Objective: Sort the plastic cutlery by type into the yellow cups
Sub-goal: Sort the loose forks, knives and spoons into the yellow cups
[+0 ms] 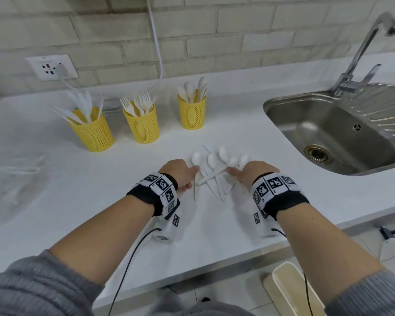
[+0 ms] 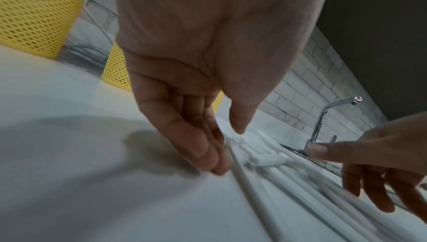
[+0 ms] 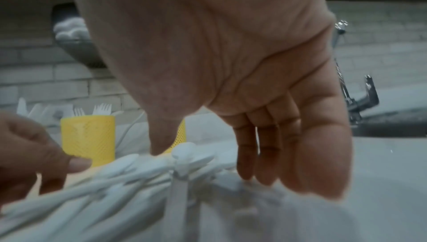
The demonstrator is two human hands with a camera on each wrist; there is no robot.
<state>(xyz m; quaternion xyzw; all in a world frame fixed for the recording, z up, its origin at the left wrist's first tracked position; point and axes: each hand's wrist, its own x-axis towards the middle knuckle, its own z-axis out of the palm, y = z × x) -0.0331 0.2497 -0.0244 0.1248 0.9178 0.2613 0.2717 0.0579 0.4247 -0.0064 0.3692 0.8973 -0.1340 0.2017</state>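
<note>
**Two hands closing in on a loose pile of plastic spoons**

At the bottom of the frame, two forearms in grey sleeves reach up across a smooth white desk (image 1: 82, 185), each wrist wrapped in a black band carrying black-and-white square markers. Just above them, at centre frame, the left hand (image 1: 180, 173) and right hand (image 1: 246, 172) flank a small heap of white plastic spoons (image 1: 214, 169). Both grips are open: the fingers are straight and close together, tips resting on the desk against the outer handles, nothing yet held. The right wrist view shows the handles crossing over one another in a tangle.

The spoons look very light, thin and fairly stiff, with glossy rounded bowls and flat narrow handles. They would likely skid on the slick surface and could snap if bent hard. Judging by the layout, the sensible hold is a pinch at mid-handle, or scooping the handles together into a bundle.

Farther up, left of centre, three yellow perforated cups stand in a row. The left cup (image 1: 94, 133) holds knives, the middle cup (image 1: 144, 126) forks, and the right cup (image 1: 192, 112) spoons, so that one is the probable destination.

At right, a brushed steel sink (image 1: 328, 124) with a chrome tap (image 1: 363, 53). Across the top, a pale brick wall (image 1: 214, 30) with a socket (image 1: 53, 67) and white cable (image 1: 156, 42).
</note>
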